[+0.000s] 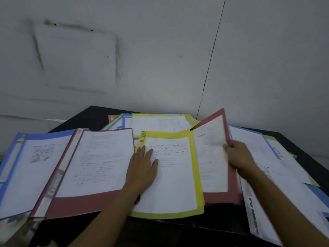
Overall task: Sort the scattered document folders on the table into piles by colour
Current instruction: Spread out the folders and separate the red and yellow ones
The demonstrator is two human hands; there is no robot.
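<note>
Two bare forearms reach in from the bottom edge over a black table (222,227) strewn with overlapping document folders. Nearest on the right, a white printed sheet (258,211) with dark lettering hangs over the table's front edge. At the centre front lies a yellow folder (194,168) with a white page under its clear cover; the left hand (142,166) rests flat on that page, fingers spread and released, gripping nothing. Just left of it, a red folder (85,204) with a pale spine strip lies tilted, overlapping a blue folder (10,157) that runs off the left side. On the right, the right hand (238,155) has its fingers and thumb pinched on the upper right edge of a second red folder (222,195), whose far corner is lifted off the pile and blurred, while its near edge lies beside the yellow folder. Beyond that hand, more blue-edged folders (272,152) and loose pages spread toward the right corner. Farther back, another yellow folder (156,115) lies on a heap with blue, green and orange edges (114,120) showing at its left. Behind the table stands a stained pale wall (160,50).
</note>
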